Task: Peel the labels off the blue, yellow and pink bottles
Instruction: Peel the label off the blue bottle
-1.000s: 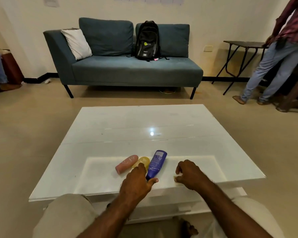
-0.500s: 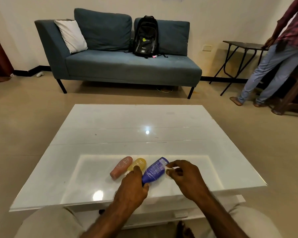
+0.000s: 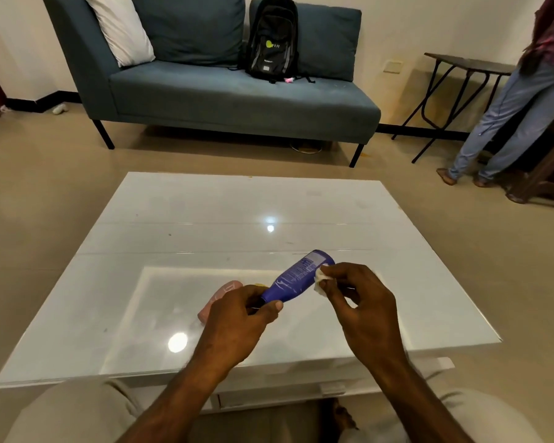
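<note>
The blue bottle (image 3: 296,278) is lifted above the white table (image 3: 205,219), tilted with its base up and to the right. My left hand (image 3: 237,321) grips its cap end. My right hand (image 3: 362,302) pinches a small white piece of label (image 3: 321,278) at the bottle's right side. The pink bottle (image 3: 219,297) lies on the table behind my left hand, partly hidden. Only a sliver of the yellow bottle (image 3: 260,285) shows between the pink and blue ones.
A blue sofa (image 3: 231,97) with a white pillow and a black backpack (image 3: 272,39) stands beyond the table. A person (image 3: 518,97) stands at the right beside a dark folding table (image 3: 461,68). My knees are under the table's near edge.
My left hand has lifted the blue bottle off the table. My right hand came over from the tabletop to the bottle's side and now pinches a white piece of label.
</note>
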